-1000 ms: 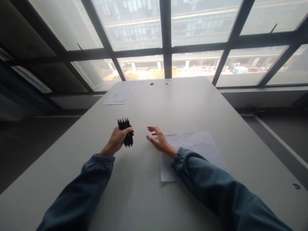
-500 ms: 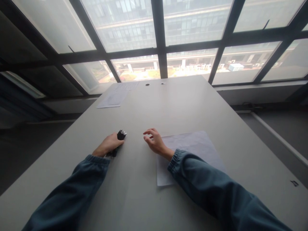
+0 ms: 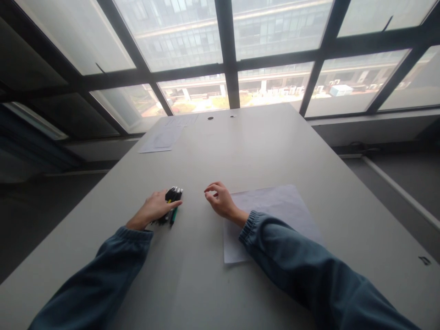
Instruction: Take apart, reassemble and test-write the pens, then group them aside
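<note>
My left hand (image 3: pixel 154 205) rests on the table at left of centre, closed round a bunch of pens (image 3: pixel 174 195). Its thumb lies across them, and the palm and fingers cover part of the bunch. Most of the pens look dark with pale tips; green and a bit of yellow show among them. To the right, my right hand (image 3: pixel 222 201) hovers or rests near the left edge of a white paper sheet (image 3: pixel 275 206). Its fingers are bent, with a gap between thumb and forefinger and nothing in them. The sheet lies partly under my right wrist and sleeve.
The white table (image 3: pixel 240 151) stretches to the windows. More papers (image 3: pixel 160 140) lie at its far left, and a round dark cable hole (image 3: pixel 210 118) is near the far edge. A small black item (image 3: pixel 424 261) lies at the right edge.
The pens under my left hand have fanned out from a tight bunch, and a green one now shows. My left thumb has moved outward. The right hand has hardly moved.
</note>
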`<state>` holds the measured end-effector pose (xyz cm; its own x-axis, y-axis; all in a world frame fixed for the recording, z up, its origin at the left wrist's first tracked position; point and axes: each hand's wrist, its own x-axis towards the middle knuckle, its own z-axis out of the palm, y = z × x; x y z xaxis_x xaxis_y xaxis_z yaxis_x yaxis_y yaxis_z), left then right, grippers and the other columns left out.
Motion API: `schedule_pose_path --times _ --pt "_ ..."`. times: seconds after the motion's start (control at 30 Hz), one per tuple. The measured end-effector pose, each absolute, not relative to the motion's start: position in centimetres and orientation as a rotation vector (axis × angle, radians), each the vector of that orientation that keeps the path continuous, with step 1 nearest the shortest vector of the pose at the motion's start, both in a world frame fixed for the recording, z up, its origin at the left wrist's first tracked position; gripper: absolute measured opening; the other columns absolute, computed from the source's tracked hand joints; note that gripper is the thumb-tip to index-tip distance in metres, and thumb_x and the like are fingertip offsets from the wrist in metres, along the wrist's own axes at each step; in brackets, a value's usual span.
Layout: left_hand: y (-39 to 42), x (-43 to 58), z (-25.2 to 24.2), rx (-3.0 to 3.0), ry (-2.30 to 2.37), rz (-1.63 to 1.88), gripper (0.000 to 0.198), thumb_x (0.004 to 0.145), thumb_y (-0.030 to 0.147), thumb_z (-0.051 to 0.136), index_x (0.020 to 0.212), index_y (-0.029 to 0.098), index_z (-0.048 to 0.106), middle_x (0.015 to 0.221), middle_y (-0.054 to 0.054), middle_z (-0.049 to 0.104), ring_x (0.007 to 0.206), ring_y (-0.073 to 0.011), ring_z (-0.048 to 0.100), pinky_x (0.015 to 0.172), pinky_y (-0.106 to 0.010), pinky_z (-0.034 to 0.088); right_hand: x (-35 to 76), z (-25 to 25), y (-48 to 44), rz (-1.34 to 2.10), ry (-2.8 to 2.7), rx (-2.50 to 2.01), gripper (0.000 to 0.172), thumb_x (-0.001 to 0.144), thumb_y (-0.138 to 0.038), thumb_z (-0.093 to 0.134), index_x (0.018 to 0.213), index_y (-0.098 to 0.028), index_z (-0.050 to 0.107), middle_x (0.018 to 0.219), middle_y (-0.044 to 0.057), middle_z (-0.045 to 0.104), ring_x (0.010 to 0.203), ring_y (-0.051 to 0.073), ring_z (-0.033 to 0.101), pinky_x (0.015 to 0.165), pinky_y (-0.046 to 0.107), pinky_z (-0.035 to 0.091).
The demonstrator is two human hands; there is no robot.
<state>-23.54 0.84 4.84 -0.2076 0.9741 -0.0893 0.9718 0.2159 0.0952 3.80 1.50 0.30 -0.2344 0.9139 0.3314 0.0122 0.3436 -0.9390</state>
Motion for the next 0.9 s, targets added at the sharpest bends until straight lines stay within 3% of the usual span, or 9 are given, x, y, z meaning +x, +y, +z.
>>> schedule_pose_path --times 0.1,0.17,0.33,0.47,0.63,0.73,0.9 --pt "-0.2 -23.3 4.6 1.863 2.371 -0.178 0.103 0.076 0.072 0.056 0.149 0.001 0.038 0.144 -0.028 0.052 0.136 -0.0415 0.048 0.108 -0.045 0.04 3.7 0.3 1.5 1.078 -1.557 -0.864 0.01 0.088 -0.023 0.062 0.089 -0.019 0.07 0.106 0.006 0.062 0.102 0.017 0.061 0.078 0.028 0.053" --pt "-0.9 -22.8 4.6 1.868 2.353 -0.262 0.102 0.079 0.07 0.053 0.152 0.0 0.032 0.142 -0.028 0.053 0.133 -0.0408 0.051 0.107 -0.045 0.04 3.7 0.3 1.5 1.076 -1.559 -0.857 0.01 0.087 -0.023 0.062 0.088 -0.019 0.07 0.105 0.006 0.062 0.101 0.017 0.061 0.077 0.027 0.053" --pt "-1.8 -21.3 4.3 1.9 2.41 -0.277 0.077 0.088 0.056 0.042 0.144 0.003 0.041 0.126 -0.025 0.063 0.12 -0.0373 0.06 0.1 -0.042 0.042 3.8 0.5 1.4 1.079 -1.567 -0.856 0.009 0.087 -0.021 0.062 0.087 -0.018 0.07 0.103 0.006 0.062 0.098 0.016 0.061 0.076 0.026 0.053" --pt "-2.0 -21.1 4.1 1.934 2.437 -0.238 0.071 0.089 0.053 0.042 0.139 0.004 0.046 0.123 -0.025 0.065 0.116 -0.0387 0.061 0.1 -0.045 0.041 3.8 0.5 1.4 1.087 -1.57 -0.866 0.009 0.086 -0.019 0.061 0.086 -0.018 0.07 0.101 0.005 0.062 0.093 0.015 0.061 0.074 0.026 0.052" --pt "-2.5 -21.7 4.3 1.925 2.442 -0.055 0.092 0.088 0.07 0.038 0.149 0.001 0.037 0.144 -0.029 0.052 0.13 -0.0405 0.052 0.105 -0.045 0.038 3.8 0.6 1.4 1.094 -1.57 -0.892 0.01 0.087 -0.019 0.06 0.084 -0.018 0.069 0.1 0.005 0.062 0.09 0.015 0.061 0.072 0.026 0.051" --pt "-2.8 -21.8 3.7 1.916 2.454 -0.038 0.104 0.083 0.074 0.044 0.151 -0.004 0.032 0.144 -0.031 0.05 0.135 -0.0431 0.048 0.109 -0.046 0.035 3.7 0.7 1.4 1.104 -1.57 -0.883 0.01 0.087 -0.02 0.06 0.084 -0.018 0.069 0.1 0.005 0.061 0.088 0.015 0.061 0.072 0.027 0.051" --pt "-3.0 -21.4 2.8 1.997 2.438 0.016 0.09 0.088 0.064 0.043 0.15 -0.001 0.034 0.143 -0.028 0.053 0.134 -0.0396 0.049 0.112 -0.047 0.034 3.8 0.6 1.4 1.102 -1.584 -0.899 0.009 0.087 -0.019 0.06 0.084 -0.018 0.069 0.1 0.005 0.062 0.086 0.014 0.061 0.072 0.027 0.051"
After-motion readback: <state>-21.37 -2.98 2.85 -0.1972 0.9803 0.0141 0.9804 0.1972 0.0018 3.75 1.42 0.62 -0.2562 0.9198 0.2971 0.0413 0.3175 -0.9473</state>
